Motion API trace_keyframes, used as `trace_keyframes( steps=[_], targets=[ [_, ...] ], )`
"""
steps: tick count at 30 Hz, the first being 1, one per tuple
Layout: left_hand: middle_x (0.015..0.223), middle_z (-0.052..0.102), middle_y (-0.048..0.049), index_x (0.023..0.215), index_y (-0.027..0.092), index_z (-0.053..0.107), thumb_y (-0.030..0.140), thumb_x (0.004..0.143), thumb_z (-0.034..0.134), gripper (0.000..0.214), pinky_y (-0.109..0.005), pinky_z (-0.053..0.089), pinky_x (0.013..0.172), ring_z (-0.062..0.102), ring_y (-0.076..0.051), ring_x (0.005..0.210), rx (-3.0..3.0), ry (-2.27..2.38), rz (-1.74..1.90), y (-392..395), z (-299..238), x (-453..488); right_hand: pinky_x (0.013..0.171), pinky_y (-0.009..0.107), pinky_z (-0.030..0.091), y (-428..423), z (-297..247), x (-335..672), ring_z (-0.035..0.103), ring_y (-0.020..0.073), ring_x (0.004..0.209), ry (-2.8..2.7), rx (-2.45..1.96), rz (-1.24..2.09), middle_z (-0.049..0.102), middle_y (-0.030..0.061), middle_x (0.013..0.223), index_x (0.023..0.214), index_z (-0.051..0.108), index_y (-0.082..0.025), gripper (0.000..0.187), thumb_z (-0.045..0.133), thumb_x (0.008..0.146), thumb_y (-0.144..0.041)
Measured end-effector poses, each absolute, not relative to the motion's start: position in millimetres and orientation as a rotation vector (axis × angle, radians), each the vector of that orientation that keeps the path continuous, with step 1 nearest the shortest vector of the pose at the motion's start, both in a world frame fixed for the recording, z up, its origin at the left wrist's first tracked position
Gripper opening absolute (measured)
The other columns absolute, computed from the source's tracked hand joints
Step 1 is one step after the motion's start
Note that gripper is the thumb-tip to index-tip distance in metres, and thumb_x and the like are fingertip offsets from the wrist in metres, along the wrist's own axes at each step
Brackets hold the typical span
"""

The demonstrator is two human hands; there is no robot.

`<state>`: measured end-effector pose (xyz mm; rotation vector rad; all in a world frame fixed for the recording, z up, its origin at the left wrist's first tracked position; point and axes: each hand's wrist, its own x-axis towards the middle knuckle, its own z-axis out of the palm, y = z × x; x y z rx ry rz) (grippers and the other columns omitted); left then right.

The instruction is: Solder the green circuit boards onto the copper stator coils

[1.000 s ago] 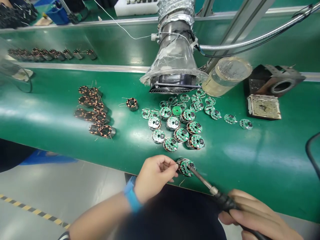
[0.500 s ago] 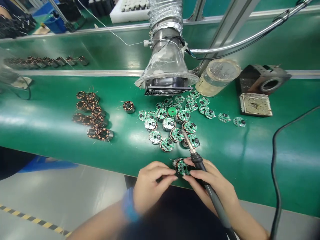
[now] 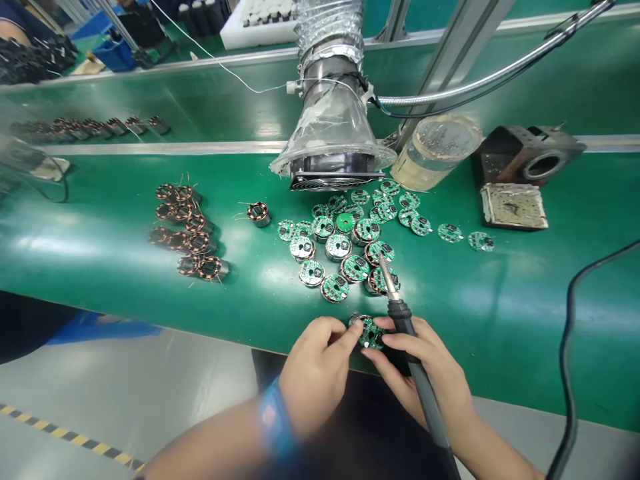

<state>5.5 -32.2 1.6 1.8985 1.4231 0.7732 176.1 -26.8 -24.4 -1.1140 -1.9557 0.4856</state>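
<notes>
My left hand (image 3: 315, 367) and my right hand (image 3: 425, 373) meet at the near edge of the green bench (image 3: 100, 247). Both pinch one small motor stator topped by a round green circuit board (image 3: 369, 332). A soldering iron (image 3: 405, 333) also rests in my right hand, its black handle running back along the hand and its metal tip pointing up and away over the bench. A blue band circles my left wrist.
A cluster of round green boards (image 3: 350, 247) lies ahead. Bare copper-wound stators (image 3: 187, 230) sit to the left, one (image 3: 259, 213) apart. A fume-extractor funnel (image 3: 333, 143), a clear jar (image 3: 433, 157), an iron stand (image 3: 530, 157) and a dirty sponge (image 3: 513, 207) stand behind. A black cable (image 3: 570, 373) curves at right.
My right hand came forward from the lower right to the stator and turned the iron's tip off the board and up. Both hands now grip the stator a little closer together.
</notes>
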Motion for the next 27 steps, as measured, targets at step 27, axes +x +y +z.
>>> trace_keyframes(
  steps=[27],
  targets=[
    [0.076,0.058,-0.0035,0.074,0.015,0.056,0.016,0.081,0.052,0.009,-0.023,0.045,0.064,0.056,-0.012,0.068,1.065,1.309,0.666,-18,4,0,0.064,0.035,0.053,-54,14,215,0.06,0.0157,0.065,-1.961,-1.025,0.75,0.061,0.0041,0.07,0.097,0.052,-0.017,0.029,0.051,0.071,-0.005]
  ],
)
